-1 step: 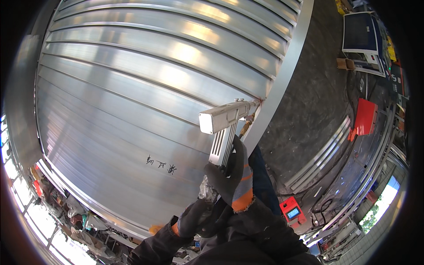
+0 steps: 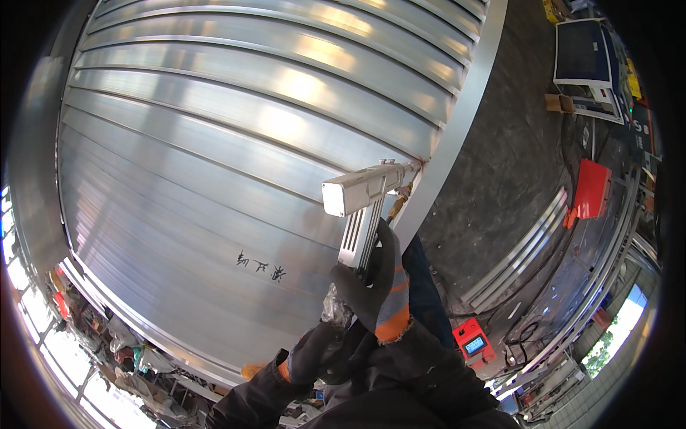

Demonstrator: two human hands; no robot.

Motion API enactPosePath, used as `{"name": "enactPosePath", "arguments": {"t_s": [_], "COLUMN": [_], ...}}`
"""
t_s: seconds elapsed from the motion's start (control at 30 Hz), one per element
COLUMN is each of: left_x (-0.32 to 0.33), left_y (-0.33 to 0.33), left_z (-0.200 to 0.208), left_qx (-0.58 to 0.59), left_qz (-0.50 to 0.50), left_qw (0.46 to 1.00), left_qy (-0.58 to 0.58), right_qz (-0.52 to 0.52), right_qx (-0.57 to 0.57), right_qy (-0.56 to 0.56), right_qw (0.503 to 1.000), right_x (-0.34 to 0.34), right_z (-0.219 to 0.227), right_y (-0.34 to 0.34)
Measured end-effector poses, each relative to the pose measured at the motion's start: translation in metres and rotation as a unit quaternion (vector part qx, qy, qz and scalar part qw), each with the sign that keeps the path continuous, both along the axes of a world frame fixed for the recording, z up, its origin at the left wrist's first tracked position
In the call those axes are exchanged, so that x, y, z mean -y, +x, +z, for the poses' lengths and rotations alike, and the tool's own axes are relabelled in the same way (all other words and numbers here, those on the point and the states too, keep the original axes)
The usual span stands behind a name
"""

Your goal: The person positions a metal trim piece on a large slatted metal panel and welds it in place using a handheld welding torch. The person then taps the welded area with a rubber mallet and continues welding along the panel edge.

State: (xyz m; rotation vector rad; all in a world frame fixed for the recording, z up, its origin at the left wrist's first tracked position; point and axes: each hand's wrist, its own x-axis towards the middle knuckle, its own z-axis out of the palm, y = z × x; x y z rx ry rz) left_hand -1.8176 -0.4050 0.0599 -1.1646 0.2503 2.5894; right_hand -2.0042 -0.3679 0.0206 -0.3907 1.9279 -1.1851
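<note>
A silver pistol-shaped handheld laser welding gun (image 2: 361, 189) is gripped near the bottom of its slotted handle by my right hand (image 2: 379, 289), in a dark glove with an orange-edged cuff. Its nozzle tip meets the corner where a rib of the large shiny metal panel (image 2: 179, 236) joins the flat frame edge (image 2: 457, 146). Lower down, my left hand (image 2: 314, 352), also gloved, is closed around the clear-plastic-wrapped cable (image 2: 334, 307) behind the handle. Some of its fingers are hidden. Dark handwriting marks the panel left of the gun.
On the dark floor to the right lie several metal strips (image 2: 518, 250), a red box-like thing (image 2: 592, 189) and a small red device with a lit screen (image 2: 473, 344). A blue-and-white machine (image 2: 589, 68) stands at the far right. Clutter (image 2: 136, 357) fills the lower left beyond the panel.
</note>
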Motion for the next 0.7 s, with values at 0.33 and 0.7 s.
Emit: {"name": "enactPosePath", "arguments": {"t_s": [0.33, 0.7], "left_x": [0.009, 0.011], "left_y": [-0.013, -0.013], "left_z": [0.009, 0.012], "left_qx": [0.031, 0.041], "left_qz": [-0.021, -0.032], "left_qw": [0.999, 0.999], "left_qy": [-0.01, -0.009], "right_qz": [-0.021, -0.054], "right_qx": [0.052, 0.135], "right_qy": [0.007, -0.002], "right_qw": [0.998, 0.989], "right_x": [0.002, 0.005], "right_z": [0.004, 0.014], "right_y": [-0.002, 0.0]}}
